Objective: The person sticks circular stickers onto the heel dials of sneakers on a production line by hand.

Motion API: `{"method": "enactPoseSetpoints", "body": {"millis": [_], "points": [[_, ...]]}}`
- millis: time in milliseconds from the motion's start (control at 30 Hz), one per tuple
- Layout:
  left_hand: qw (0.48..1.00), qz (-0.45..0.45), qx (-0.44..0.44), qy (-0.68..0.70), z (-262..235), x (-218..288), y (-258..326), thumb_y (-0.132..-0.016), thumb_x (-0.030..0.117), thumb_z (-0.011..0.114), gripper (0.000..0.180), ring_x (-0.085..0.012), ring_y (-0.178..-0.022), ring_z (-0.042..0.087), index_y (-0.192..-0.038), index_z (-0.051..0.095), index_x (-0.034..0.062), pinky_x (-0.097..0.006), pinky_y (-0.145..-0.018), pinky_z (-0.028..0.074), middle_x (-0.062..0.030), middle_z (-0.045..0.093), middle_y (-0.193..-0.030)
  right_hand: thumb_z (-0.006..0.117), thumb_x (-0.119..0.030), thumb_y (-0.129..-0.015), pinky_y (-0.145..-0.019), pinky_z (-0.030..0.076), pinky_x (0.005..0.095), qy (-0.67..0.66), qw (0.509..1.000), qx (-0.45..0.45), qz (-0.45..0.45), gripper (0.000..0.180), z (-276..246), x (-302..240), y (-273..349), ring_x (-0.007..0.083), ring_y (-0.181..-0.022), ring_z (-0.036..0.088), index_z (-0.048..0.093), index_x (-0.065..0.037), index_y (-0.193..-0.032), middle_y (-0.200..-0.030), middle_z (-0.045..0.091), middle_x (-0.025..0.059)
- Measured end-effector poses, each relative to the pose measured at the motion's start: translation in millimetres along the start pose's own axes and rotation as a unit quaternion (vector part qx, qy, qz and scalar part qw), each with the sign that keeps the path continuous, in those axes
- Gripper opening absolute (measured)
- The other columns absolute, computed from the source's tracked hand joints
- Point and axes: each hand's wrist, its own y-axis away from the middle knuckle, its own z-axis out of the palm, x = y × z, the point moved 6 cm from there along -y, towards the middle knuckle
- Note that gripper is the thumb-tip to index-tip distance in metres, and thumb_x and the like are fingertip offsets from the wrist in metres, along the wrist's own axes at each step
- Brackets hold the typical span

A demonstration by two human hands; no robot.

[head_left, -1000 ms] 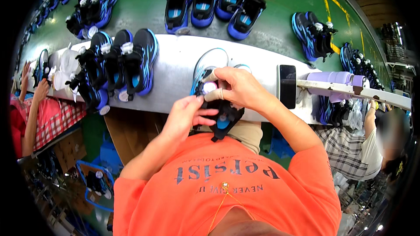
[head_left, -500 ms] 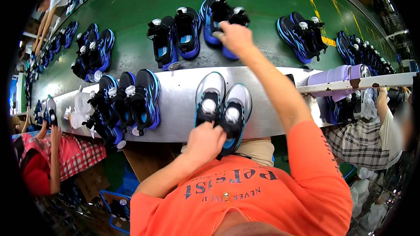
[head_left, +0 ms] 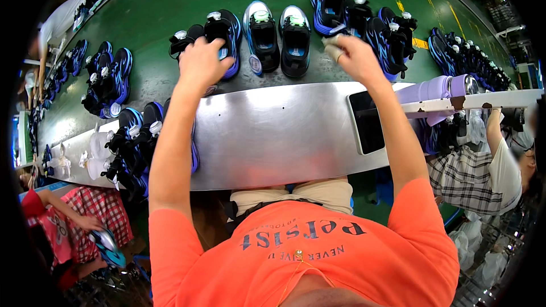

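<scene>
My left hand [head_left: 203,61] reaches over a black and blue sneaker pair on the green belt. Its fingers are spread against the left sneaker [head_left: 187,38] and beside the right sneaker [head_left: 228,37]. My right hand [head_left: 357,57], with pale covers on its fingertips, hovers at the near end of another black and blue pair, a left sneaker [head_left: 328,8] and a right sneaker [head_left: 357,16]. Its fingers look apart, with nothing visible between them. Between my hands stand two white-toed black sneakers, one left [head_left: 263,42] and one right [head_left: 295,42]. A round tag [head_left: 255,64] hangs by the left one.
A metal ledge [head_left: 267,136] runs before me, bearing a phone [head_left: 367,122]. Right of it are a purple bottle [head_left: 429,88] and a white bar [head_left: 478,101]. Several sneakers [head_left: 133,142] sit at the ledge's left. Co-workers sit on both sides.
The white-toed pair has gone from the ledge to the belt. A black and blue pair has shifted right. My left hand has moved up to the belt; my right hand has moved right.
</scene>
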Motion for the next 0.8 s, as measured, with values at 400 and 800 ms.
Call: {"method": "enactPoseSetpoints", "body": {"millis": [400, 800], "points": [[0.966, 0.156, -0.051, 0.202, -31, 35, 114, -0.074, 0.021, 0.073, 0.024, -0.0313, -0.066, 0.056, -0.084, 0.063, 0.0017, -0.04, -0.062, 0.045, -0.0169, 0.056, -0.067, 0.062, -0.016, -0.089, -0.07, 0.046, 0.0275, -0.114, 0.979, -0.146, 0.08, 0.017, 11, -55, 71, 0.0144, -0.078, 0.056, 0.068, -0.004, -0.101, -0.089, 0.065, 0.0067], [0.93, 0.117, -0.161, 0.31, -34, 35, 219, -0.077, 0.004, 0.066, 0.045, -0.0311, -0.09, 0.058, -0.12, 0.055, 0.0024, -0.037, -0.079, 0.048, -0.0162, 0.059, -0.096, 0.044, 0.008, -0.074, -0.093, 0.041, 0.0319, -0.21, 0.952, -0.194, -0.108, 0.053, 61, -117, 92, 0.0213, -0.105, 0.052, 0.056, -0.005, -0.124, -0.113, 0.057, 0.0109]]}}
